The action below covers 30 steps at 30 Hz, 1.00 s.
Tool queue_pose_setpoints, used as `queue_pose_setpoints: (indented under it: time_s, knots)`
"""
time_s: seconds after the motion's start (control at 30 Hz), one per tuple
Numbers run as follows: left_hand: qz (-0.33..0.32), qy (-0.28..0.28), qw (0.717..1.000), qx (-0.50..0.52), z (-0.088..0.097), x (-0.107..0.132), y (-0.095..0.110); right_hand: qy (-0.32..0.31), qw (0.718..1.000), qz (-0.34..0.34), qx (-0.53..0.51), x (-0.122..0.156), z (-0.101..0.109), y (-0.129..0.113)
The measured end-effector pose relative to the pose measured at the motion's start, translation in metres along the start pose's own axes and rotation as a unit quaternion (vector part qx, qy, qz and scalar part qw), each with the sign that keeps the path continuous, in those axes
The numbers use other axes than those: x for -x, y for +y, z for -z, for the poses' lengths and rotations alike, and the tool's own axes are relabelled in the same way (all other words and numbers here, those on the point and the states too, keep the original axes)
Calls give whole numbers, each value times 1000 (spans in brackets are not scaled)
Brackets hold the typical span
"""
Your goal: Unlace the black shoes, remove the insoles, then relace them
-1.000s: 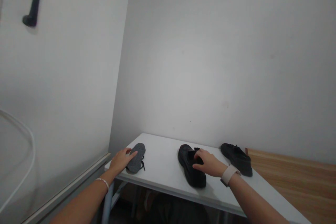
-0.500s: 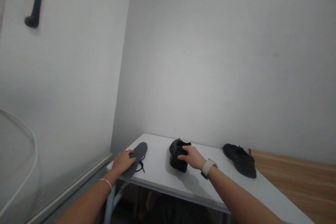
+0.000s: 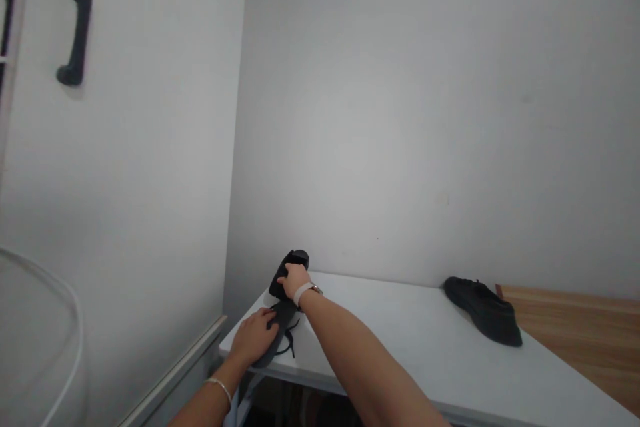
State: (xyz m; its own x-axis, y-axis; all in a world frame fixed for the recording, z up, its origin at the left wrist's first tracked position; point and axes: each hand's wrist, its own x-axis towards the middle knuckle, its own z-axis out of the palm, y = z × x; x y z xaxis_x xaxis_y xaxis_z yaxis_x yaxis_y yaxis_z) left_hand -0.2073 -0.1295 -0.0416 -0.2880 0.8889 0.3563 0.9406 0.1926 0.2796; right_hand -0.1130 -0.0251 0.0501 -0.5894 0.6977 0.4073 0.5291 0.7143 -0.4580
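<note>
My right hand (image 3: 293, 278) grips a black shoe (image 3: 286, 268) and holds it raised near the back left corner of the white table (image 3: 400, 327), just above the far end of a grey insole (image 3: 280, 333). My left hand (image 3: 257, 335) rests flat on the near part of that insole, at the table's left front corner. A black lace (image 3: 290, 341) lies beside the insole. A second black shoe (image 3: 483, 310) stands alone on the table's right side, far from both hands.
White walls close in behind and to the left. A door with a black handle (image 3: 75, 33) is at the upper left. A wooden surface (image 3: 575, 327) adjoins the table on the right. A white curved object (image 3: 35, 340) is at the lower left.
My right hand has lifted the black shoe from the table's middle and carried it left to above the insole. My left hand has stayed on the insole. The view has shifted.
</note>
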Motion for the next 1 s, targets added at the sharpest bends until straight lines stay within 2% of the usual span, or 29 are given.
queue_pose_setpoints:
  time_s: [0.17, 0.3, 0.47, 0.6, 0.7, 0.77, 0.87, 1.0]
  knots:
    - [4, 2, 1000, -2, -1, 1, 1, -18, 997, -53, 52, -21, -32, -11]
    - [10, 8, 1000, 3, -1, 2, 1, -11, 996, -43, 79, -31, -47, -8]
    - [9, 14, 1000, 5, 2, 4, 1, 30, 996, 9, 89, -27, -52, 2]
    - [4, 16, 1000, 8, 2, 5, 1, 52, 991, 75, 95, 1, -41, 18]
    - [5, 17, 1000, 12, 0, 4, 0, 42, 984, 117, 125, 33, -11, 47]
    - [3, 20, 1000, 14, -1, 3, 0, 49, 981, 96, 161, 55, 22, 77]
    - [-1, 22, 1000, 18, -2, 3, -2, 89, 969, -12, 231, 85, 92, 136]
    - [0, 25, 999, 24, -3, 1, -3, 149, 919, -189, 313, 135, 195, 213]
